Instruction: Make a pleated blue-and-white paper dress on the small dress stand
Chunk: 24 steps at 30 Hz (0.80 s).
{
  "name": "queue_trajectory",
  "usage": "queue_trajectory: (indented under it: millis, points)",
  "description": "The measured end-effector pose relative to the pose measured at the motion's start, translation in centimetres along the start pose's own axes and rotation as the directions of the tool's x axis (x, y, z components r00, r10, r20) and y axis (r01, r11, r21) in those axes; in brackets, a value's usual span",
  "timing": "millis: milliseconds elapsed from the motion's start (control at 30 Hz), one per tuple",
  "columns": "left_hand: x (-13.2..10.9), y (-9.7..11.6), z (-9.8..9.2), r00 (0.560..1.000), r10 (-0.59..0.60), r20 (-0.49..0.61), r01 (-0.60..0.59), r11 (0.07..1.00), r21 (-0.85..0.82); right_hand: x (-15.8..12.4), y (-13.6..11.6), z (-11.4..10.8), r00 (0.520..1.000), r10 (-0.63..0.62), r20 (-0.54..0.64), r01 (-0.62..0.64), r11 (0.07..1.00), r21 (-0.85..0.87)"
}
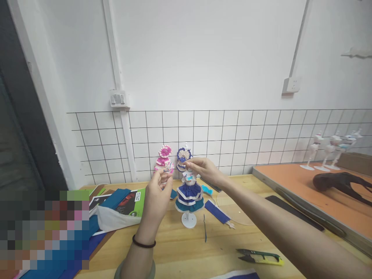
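Note:
A miniature dress form stands upright on a round white base (189, 220), dressed in a tiered blue, white and teal ruffled skirt (190, 195). My right hand (205, 169) is above the form's top, with thumb and index finger pinched. My left hand (161, 188) is raised to the left of the form, fingers curled together near their tips. Whatever lies in either pinch is too small to make out. Behind my hands stand a pink and white ruffled miniature dress (165, 152) and a navy and beige ruffled one (184, 154).
Yellow-handled thread snips (260, 257) lie at front right. A navy fabric strip (216, 212) and a bright blue ruffle (207, 190) lie right of the form. Folded teal cloth (116, 198) covers a magazine at left. Bare white forms (315, 149) and black scissors (334, 182) occupy the orange surface.

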<state>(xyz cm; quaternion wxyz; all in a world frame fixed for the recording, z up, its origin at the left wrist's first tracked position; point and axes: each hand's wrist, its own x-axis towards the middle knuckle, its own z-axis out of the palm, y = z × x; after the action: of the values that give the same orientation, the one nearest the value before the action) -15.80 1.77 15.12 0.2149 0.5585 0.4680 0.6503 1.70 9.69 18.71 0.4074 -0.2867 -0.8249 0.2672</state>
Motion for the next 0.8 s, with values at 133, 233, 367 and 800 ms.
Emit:
queue_trajectory:
  millis: [133,233,367,800]
  points:
    - [-0.2,0.4,-0.1,1.000,0.005,0.006,-0.005,1.000,-0.005,0.1,0.0,-0.1,1.000,-0.013,-0.007,0.012,0.997,-0.077]
    - [-0.3,0.7,-0.2,1.000,0.000,0.008,0.000,1.000,-0.006,0.4,0.0,-0.3,1.000,-0.026,-0.014,0.024,0.991,-0.129]
    - [-0.3,0.9,-0.2,1.000,-0.011,0.012,0.011,1.000,-0.008,0.5,-0.3,-0.5,0.999,-0.051,-0.003,0.049,0.982,-0.180]
    - [-0.7,1.4,0.1,0.992,-0.022,0.126,0.029,0.998,-0.053,-0.9,-2.0,-0.7,0.975,-0.207,-0.081,0.179,0.947,-0.269]
